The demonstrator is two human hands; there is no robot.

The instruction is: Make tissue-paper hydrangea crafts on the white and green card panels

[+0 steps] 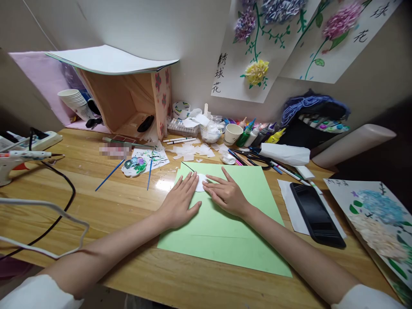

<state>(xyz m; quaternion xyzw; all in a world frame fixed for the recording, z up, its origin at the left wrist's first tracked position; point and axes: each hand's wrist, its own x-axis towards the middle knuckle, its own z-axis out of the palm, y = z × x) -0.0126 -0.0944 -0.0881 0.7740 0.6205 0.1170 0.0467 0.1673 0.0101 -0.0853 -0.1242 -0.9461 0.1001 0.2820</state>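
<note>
A small white paper disc lies on light green paper in front of me. My left hand rests flat on the green paper, fingers stretched, the fingertips at the disc's left edge. From the other side, my right hand touches the disc's right part with its fingertips, one finger pointing up and away. Both hands are open and grip nothing. Parts of the disc are hidden under the fingers. A thin dark line runs near my left fingertips; whether it is drawn or a thin object, I cannot tell.
Scissors, pens and a paper cup stand or lie behind the paper. A phone lies to the right. Paintbrushes, a paint-smeared palette, a glue gun and loose cables occupy the left.
</note>
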